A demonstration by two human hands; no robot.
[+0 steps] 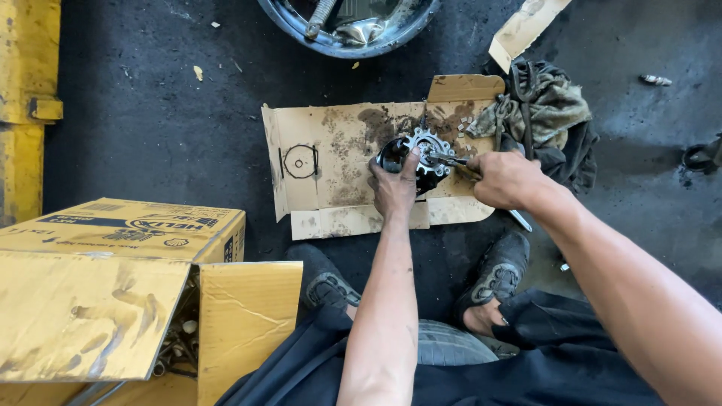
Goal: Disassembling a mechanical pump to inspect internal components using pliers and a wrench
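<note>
I see open dark floor (150, 128) left of the flattened cardboard (323, 188); access there is free. On the right, a rag pile (545, 113) crowds the toothed metal part (421, 154). A metal basin (350, 26) blocks above, an open yellow box (120, 286) lower left, and shoes (496, 271) just below.

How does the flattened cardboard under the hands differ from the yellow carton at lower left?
The flattened cardboard lies opened out on the floor, plain brown and oil-stained; the yellow carton stands as a box, printed, flaps open, with metal parts inside. The flat piece bears the toothed metal part that the left hand steadies. Both are cardboard and worn.
</note>
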